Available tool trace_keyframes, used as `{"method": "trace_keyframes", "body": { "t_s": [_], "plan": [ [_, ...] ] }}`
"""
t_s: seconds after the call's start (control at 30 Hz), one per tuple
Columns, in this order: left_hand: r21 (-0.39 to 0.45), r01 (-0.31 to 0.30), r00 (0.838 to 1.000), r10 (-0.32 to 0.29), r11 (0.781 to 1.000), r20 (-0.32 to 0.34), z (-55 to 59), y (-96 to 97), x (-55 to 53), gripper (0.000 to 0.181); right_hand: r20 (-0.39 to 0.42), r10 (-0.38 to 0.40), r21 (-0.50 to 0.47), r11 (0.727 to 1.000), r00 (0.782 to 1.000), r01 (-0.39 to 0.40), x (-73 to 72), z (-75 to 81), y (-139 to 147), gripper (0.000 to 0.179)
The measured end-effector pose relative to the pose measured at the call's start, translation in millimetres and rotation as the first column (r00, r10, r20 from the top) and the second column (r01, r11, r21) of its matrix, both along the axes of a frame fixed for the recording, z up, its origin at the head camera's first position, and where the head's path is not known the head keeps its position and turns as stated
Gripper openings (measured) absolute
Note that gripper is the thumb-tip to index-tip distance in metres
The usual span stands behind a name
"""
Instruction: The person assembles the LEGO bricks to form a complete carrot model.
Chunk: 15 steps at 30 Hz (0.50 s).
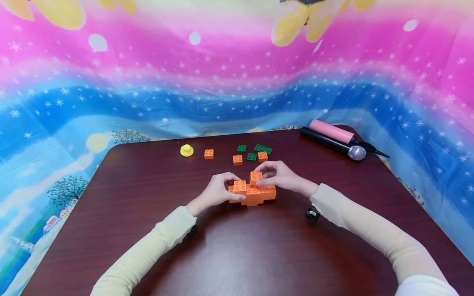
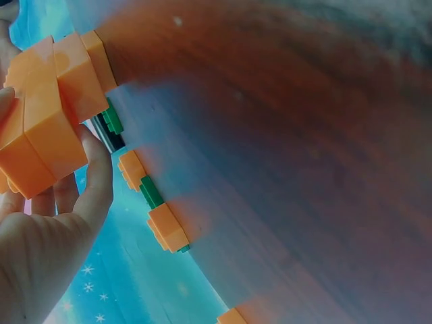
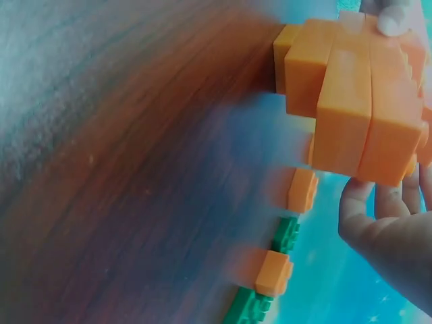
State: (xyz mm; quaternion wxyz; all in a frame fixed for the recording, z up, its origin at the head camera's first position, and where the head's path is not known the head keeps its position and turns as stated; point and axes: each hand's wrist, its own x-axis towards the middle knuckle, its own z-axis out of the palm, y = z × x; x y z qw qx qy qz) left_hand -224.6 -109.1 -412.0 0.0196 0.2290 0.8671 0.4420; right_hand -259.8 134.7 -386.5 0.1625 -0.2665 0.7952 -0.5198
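Note:
A stepped build of orange toy bricks [image 1: 253, 199] stands on the table before me, narrower at its base than higher up. My left hand [image 1: 212, 192] grips its left end, thumb along the near side and fingers behind. On top at that end sits an orange brick [image 1: 240, 187]. Between thumb and fingers, my right hand [image 1: 283, 176] pinches another orange brick [image 1: 255, 177] right at the top studs, near the middle. The left wrist view shows the build's stacked sides [image 2: 47, 135] above the left palm; the right wrist view shows the other end [image 3: 358, 101] close to the right fingers.
Behind the build lie loose orange bricks [image 1: 238, 160] and several green flat bricks [image 1: 242, 148]. A yellow rubber duck [image 1: 187, 151] sits further left. At the back right, a black microphone [image 1: 326, 142] lies beside a pink cylinder [image 1: 331, 130]. A patterned cloth [image 1: 207, 90] hangs behind the table.

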Motion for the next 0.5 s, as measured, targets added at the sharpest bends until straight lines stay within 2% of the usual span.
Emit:
{"method": "trace_keyframes", "body": {
  "t_s": [0.23,0.37,0.5],
  "plan": [
    [0.002,0.006,1.0,-0.006,1.0,-0.007,-0.9,-0.6,-0.7,0.039,-0.135,0.108,0.04,0.994,0.985,-0.103,7.7,1.0,-4.7,0.033],
    [-0.01,0.017,0.999,-0.017,1.0,-0.031,-0.6,-1.1,-0.2,0.039,-0.182,0.115,0.058,0.993,0.976,-0.107,10.6,-0.7,-6.7,0.032],
    [-0.037,0.021,0.995,-0.024,0.999,-0.098,-1.0,-1.6,0.8,0.039,-0.213,0.102,0.085,0.993,0.972,-0.086,11.7,-2.8,-8.3,0.032]
  ]
}}
